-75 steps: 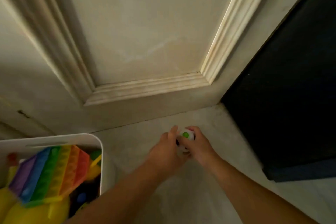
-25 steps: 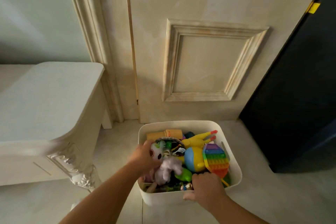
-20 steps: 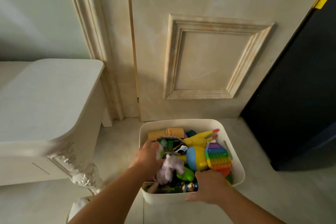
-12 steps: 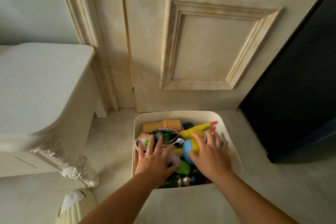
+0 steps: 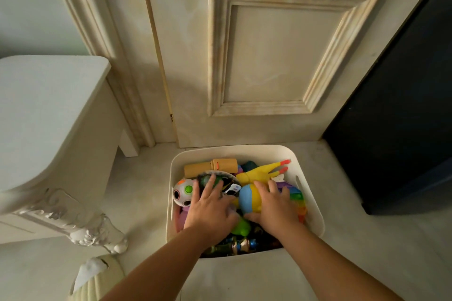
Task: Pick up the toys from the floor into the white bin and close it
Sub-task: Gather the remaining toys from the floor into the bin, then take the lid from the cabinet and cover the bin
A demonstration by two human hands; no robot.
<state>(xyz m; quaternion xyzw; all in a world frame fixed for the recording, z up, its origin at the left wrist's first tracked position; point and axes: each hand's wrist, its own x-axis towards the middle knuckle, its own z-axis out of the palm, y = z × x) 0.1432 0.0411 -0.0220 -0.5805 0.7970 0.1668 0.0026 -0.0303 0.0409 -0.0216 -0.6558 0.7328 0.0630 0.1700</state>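
- The white bin [image 5: 234, 148] sits on the pale floor [image 5: 354, 252] just in front of a cream panelled door [image 5: 269, 56], and it is heaped with toys up to its rim
- Among the toys in the bin you can make out a white ball [image 5: 184, 192] with coloured dots at the left wall, a tan roller [image 5: 210, 167] at the far side, a yellow rubber chicken [image 5: 259, 173], a blue and yellow toy [image 5: 249, 199] in the middle and a rainbow pop pad [image 5: 297, 199] at the right
- No toy shows on the floor around the bin, so the gathering looks about done, as far as this view reaches
- The bin is uncovered and closing it is what remains; no lid can be picked out for certain, and a pale object at the lower left edge is too unclear to name
- Your left hand [image 5: 210, 208] lies palm down on the toys at the bin's left half, fingers straight and spread, gripping nothing
- Your right hand [image 5: 274, 210] lies palm down on the blue and yellow toy and the pop pad, fingers spread, gripping nothing
- Both forearms reach forward and down from the bottom of the view, and both hands appear to be pressing the pile flat so a lid could fit
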